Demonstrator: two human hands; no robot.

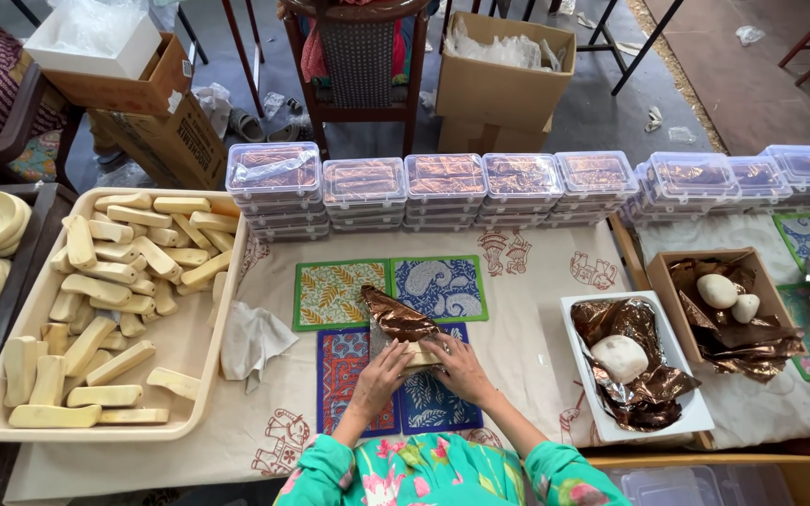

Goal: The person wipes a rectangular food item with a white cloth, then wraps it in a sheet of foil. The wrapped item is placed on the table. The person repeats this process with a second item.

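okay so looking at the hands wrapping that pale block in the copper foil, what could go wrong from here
The copper foil sheet stands up loose behind the pale block, which the left hand and right hand press down; thin foil like that might tear or crease unevenly. The crumpled white cloth lies beside the left forearm, so a sweep of the arm could drag it.

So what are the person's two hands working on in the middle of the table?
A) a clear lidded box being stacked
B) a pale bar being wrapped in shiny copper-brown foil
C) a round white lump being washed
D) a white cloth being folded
B: the left hand and right hand press on a pale bar lying on copper-brown foil, over the patterned mats.
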